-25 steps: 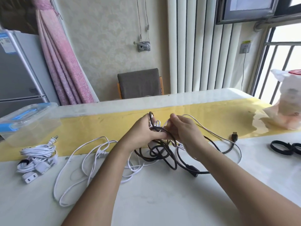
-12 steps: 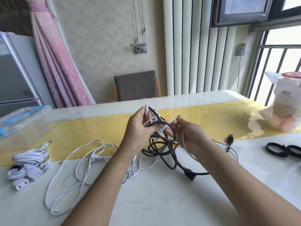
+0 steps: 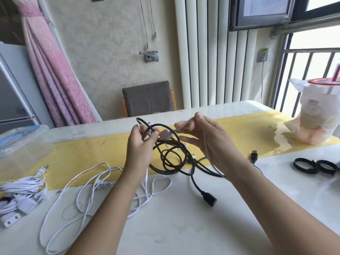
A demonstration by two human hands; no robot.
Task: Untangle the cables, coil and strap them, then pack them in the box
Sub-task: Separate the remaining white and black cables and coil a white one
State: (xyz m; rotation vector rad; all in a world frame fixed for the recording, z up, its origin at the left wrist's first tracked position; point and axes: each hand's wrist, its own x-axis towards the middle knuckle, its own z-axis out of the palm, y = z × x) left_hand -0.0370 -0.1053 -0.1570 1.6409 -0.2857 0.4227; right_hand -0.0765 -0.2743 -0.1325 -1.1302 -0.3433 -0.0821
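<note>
Standing beside the bench (image 3: 184, 232), one sees both hands lifted a little above its yellow runner (image 3: 82, 153), with the knot of cables between them. The left hand (image 3: 139, 150) has its fingers curled round the top loops of the black cable (image 3: 171, 159), and a white strand is caught in the same grip. The right hand (image 3: 211, 142) pinches the white cable (image 3: 184, 127) between thumb and forefinger, its other fingers loosely spread; from the pinch the line runs down past the wrist towards the bench. The black cable hangs from the left hand in several tangled rings, its lower turns resting at the runner's near edge and one end trailing to a socket end (image 3: 209, 199) on the pale top. A black plug (image 3: 254, 156) lies beyond the right wrist. More white cable sprawls in loose loops under the left forearm (a small pale piece between the hands is too blurred to name). At the far left sits the clear box (image 3: 24, 144), and nearer, a coiled white bundle (image 3: 24, 184). Two black straps (image 3: 305, 165) lie at the right, near a bagged drink (image 3: 322, 115).
</note>
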